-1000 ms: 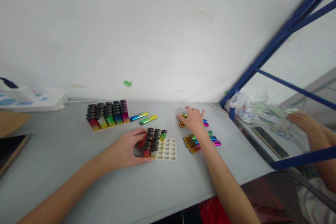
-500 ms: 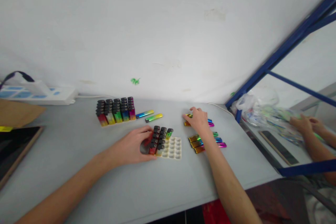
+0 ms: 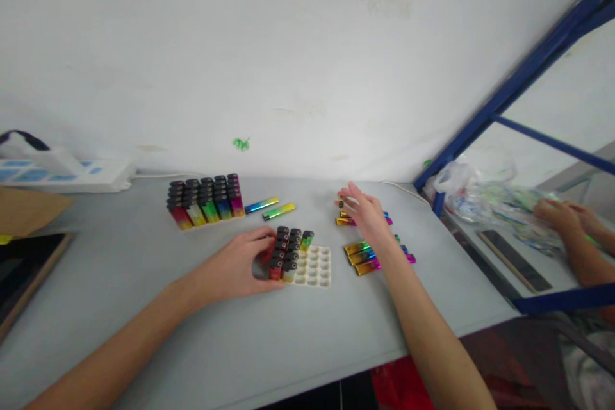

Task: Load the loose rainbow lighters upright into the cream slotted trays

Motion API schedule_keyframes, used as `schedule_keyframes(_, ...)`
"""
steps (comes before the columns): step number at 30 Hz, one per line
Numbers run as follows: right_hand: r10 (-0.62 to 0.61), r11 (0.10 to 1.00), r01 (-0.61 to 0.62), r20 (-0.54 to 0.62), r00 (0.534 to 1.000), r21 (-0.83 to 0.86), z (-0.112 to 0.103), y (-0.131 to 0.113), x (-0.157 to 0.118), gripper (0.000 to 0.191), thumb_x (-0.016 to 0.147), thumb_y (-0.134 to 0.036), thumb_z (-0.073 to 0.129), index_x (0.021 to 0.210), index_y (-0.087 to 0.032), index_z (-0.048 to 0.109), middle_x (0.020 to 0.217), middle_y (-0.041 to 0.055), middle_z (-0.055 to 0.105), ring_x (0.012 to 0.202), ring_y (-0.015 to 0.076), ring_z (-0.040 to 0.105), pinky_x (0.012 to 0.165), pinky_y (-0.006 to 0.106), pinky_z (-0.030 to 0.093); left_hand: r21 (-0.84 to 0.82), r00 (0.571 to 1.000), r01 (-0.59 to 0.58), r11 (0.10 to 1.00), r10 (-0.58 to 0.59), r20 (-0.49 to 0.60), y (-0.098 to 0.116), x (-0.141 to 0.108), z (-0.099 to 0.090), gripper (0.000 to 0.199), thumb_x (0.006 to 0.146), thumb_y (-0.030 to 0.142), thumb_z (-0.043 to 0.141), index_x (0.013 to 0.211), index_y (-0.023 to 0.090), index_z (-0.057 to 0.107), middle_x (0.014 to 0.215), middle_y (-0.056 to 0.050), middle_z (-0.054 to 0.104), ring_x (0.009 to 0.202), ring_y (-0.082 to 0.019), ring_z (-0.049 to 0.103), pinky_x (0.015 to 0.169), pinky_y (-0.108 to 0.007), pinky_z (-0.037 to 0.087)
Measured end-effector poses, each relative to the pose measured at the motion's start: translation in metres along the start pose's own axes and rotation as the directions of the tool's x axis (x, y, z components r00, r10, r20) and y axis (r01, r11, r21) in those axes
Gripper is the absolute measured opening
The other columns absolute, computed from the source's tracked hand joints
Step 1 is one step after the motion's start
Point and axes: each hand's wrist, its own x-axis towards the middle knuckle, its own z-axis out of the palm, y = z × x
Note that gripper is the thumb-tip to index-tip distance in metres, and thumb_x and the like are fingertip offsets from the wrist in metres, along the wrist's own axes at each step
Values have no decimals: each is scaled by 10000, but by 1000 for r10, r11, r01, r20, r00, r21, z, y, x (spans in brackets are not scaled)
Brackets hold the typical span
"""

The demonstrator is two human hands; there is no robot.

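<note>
My left hand [image 3: 240, 261] curves round the left side of a white tray [image 3: 318, 267] with round hollows, gripping it. Two columns of black-topped lighters [image 3: 282, 248] stand upright in its left part, red ones at the edge and pale ones beside. A single green lighter [image 3: 306, 241] stands at the back of the third column. Over to the right, my right hand [image 3: 368, 213] pinches a lighter [image 3: 341, 201], seen end-on and mostly hidden by the fingers. Just under this hand lie loose lighters [image 3: 344, 221], and several more shiny lighters [image 3: 368, 266] lie nearer me.
A full block of upright lighters [image 3: 206, 205] stands at the back left, with a blue-yellow lighter [image 3: 262, 205] and a green-yellow lighter [image 3: 279, 211] beside it. Further left are a power strip [image 3: 67, 173] and a dark tablet-like panel [image 3: 31, 272]. Beyond the blue frame [image 3: 523, 83], another person's hands [image 3: 560, 218] handle plastic bags.
My right hand has risen slightly from the back pile with a lighter in its fingers. My left hand stays on the tray. The view has shifted a little.
</note>
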Motion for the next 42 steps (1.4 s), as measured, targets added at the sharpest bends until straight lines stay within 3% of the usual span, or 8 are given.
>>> schedule_keyframes(7, 50, 992, -59, 79, 996, 115, 7, -2, -9, 396, 623, -368, 987, 956, -216, 836, 1050, 41, 773, 979, 192, 718, 1006, 358, 566, 24, 1000, 12, 1000, -13, 26, 4, 0, -4, 479, 766, 576, 831, 1021, 176, 759, 1304, -157, 711, 1220, -343, 694, 1094, -468, 583)
schedule_keyframes(14, 18, 994, -31, 116, 993, 109, 11, -8, -16, 917, 605, -272, 990, 1435, -381, 614, 1183, 11, 752, 930, 163, 736, 833, 298, 564, 82, 999, 35, 996, -37, 27, -2, -3, 0, 554, 757, 591, 846, 1110, 172, 761, 1394, -169, 693, 1295, -365, 672, 1145, -461, 553)
schedule_keyframes(18, 35, 996, -51, 211, 977, 71, 15, -10, -21, 584, 675, -332, 961, 1215, -254, 755, 984, 18, 779, 862, 156, 699, 811, 285, 553, 102, 999, 44, 994, -47, 25, -1, -4, 0, 574, 755, 578, 851, 1127, 151, 758, 1417, -190, 686, 1311, -385, 663, 1158, -500, 541)
schedule_keyframes(25, 38, 999, -30, 329, 944, -29, 22, -9, -27, 451, 812, -502, 842, 1146, -214, 745, 941, 35, 780, 707, 120, 593, 702, 266, 502, 25, 999, 39, 999, -39, 17, 2, -1, -2, 525, 767, 561, 839, 1107, 169, 759, 1358, -175, 704, 1252, -372, 686, 1122, -513, 565)
schedule_keyframes(29, 75, 997, -64, 358, 931, -42, 28, -8, -31, 471, 832, -618, 784, 1098, -258, 637, 736, -62, 650, 492, 76, 423, 499, 224, 379, 31, 999, 25, 999, -24, -34, -2, 2, -2, 472, 761, 568, 832, 1063, 214, 753, 1290, -147, 727, 1200, -368, 701, 1080, -486, 589)
schedule_keyframes(33, 99, 988, -60, 286, 953, -140, 34, -5, -35, 508, 856, -734, 691, 901, -241, 575, 571, -117, 381, 429, 66, 216, 410, 221, 151, 49, 999, 8, 999, -6, -35, -2, 1, -4, 431, 796, 543, 814, 1042, 197, 742, 1276, -147, 732, 1180, -350, 707, 1063, -456, 595)
schedule_keyframes(37, -23, 944, 77, 168, 986, -321, 34, 5, -35, 617, 892, -766, 596, 629, -240, 410, 519, -75, 354, 459, 84, 274, 433, 258, 200, 60, 999, 17, 998, -14, -44, 0, 0, -4, 449, 813, 500, 811, 1118, 179, 741, 1328, -144, 726, 1238, -351, 690, 1124, -474, 563)
schedule_keyframes(42, -133, 869, 165, 103, 986, -466, 31, 12, -32, 515, 909, -614, 567, 590, -249, 394, 512, -53, 362, 498, 109, 326, 480, 276, 233, 55, 998, 26, 998, -23, -56, -3, 1, -2, 477, 751, 553, 837, 1079, 215, 761, 1324, -156, 737, 1227, -388, 702, 1111, -521, 576)
